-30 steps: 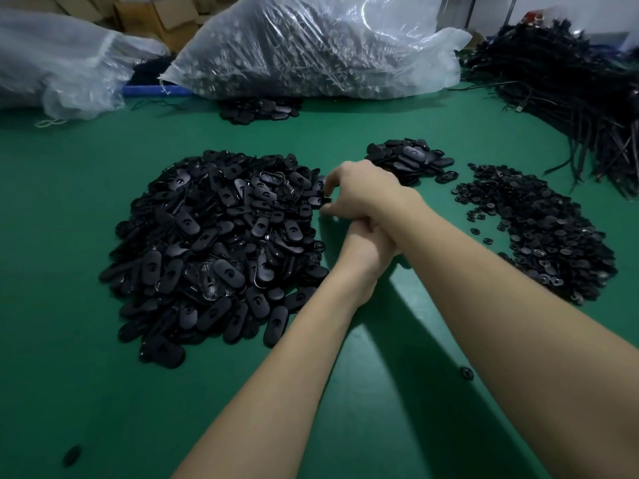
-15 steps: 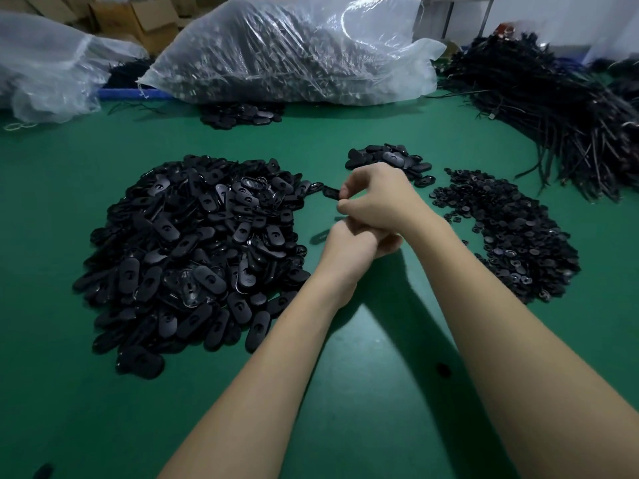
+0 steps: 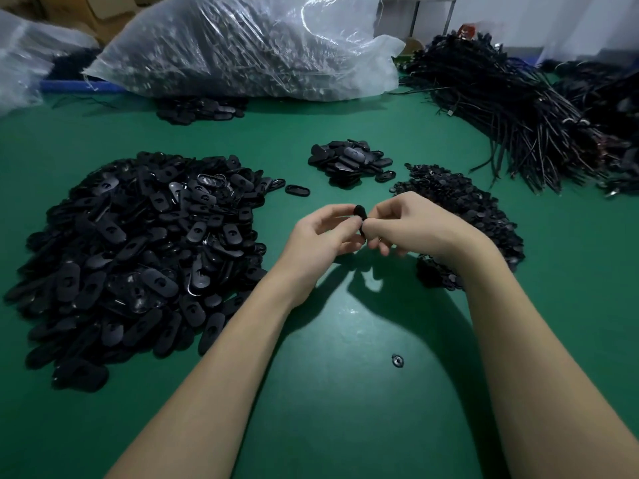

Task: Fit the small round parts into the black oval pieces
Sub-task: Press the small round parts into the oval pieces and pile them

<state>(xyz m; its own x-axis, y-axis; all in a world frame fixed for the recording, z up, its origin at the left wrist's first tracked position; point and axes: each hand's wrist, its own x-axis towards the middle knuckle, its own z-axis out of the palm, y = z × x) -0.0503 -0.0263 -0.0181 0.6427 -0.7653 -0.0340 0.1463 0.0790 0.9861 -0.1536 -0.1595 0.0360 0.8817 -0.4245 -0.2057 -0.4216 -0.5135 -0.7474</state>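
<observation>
A black oval piece (image 3: 360, 216) stands on edge between my two hands above the green table (image 3: 345, 392). My left hand (image 3: 325, 233) grips it from the left with curled fingers. My right hand (image 3: 411, 224) pinches it from the right with thumb and forefinger. Whether a small round part sits between the fingers is hidden. A big heap of black oval pieces (image 3: 138, 250) lies to the left. A heap of small round parts (image 3: 473, 216) lies to the right, partly behind my right hand.
A small pile of oval pieces (image 3: 351, 160) sits beyond my hands, with one loose oval (image 3: 297, 189) beside the big heap. One round part (image 3: 397, 360) lies alone near my right forearm. Plastic bags (image 3: 242, 46) and a bundle of black cords (image 3: 518, 108) fill the far edge.
My hands have uncrossed and drawn back from the heap's edge toward me. They now sit side by side, holding one oval piece between them.
</observation>
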